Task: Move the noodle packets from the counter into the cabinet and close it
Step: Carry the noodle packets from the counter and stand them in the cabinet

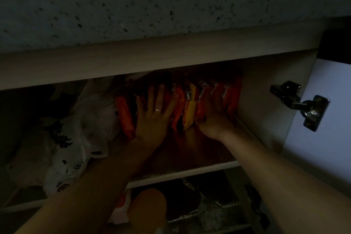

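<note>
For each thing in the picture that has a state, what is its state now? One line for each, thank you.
Cabinet door: open, swung to the right.
Noodle packets: on the upper shelf, standing on edge in a row.
Left hand: fingers straight, pressing flat on the packets.
Right hand: on the right end of the row; fingers too dark to tell.
White plastic bag: crumpled, left of the packets.

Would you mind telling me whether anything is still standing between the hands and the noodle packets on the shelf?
Nothing visible does. The left hand lies flat against the noodle packets, and the right hand touches their right end on the shelf. The cabinet door stands open.
</note>
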A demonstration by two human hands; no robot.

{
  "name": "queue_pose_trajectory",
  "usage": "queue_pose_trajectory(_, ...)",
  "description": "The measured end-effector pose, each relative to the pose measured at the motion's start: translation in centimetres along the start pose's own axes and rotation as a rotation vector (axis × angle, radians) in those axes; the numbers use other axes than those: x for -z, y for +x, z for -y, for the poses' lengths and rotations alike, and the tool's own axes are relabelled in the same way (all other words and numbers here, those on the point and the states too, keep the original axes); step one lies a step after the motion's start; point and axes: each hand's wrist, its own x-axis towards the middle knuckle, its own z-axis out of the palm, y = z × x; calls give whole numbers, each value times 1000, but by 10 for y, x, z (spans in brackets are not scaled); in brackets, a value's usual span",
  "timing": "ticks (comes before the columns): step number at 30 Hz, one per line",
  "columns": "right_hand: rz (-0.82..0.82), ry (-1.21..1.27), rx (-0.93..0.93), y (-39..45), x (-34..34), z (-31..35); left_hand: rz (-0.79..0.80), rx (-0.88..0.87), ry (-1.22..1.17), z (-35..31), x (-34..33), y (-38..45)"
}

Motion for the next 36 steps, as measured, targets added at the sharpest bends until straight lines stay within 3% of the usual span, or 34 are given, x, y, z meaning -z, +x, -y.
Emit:
queue_pose_trajectory(5, -23, -128, 149, -21, 5, -12, -10, -387, 131, 4, -7, -5)
queue_pose_trajectory(9, 85, -166, 189, -28, 13, -7, 233, -413, 252, 5, -3, 4)
queue_pose_trajectory(16, -28, 55, 153, -69, 35, 17, 283, -278, -160, -16, 68, -8)
queue_pose_trajectory(19, -61, 54, 239, -107, 50, 41, 311, -72, -460, -16, 124, -22)
queue_pose_trajectory(23, -99, 18, 349, -172, 70, 89, 201, 186, -741, 2, 219, -43)
queue_pose_trajectory(30, -174, -63, 592, -257, 123, 204, 16, 386, -855, 70, 388, -64)
queue_pose_trajectory(36, -243, -7, 688, -261, 144, 302, -4, 584, -800, 169, 450, -52)
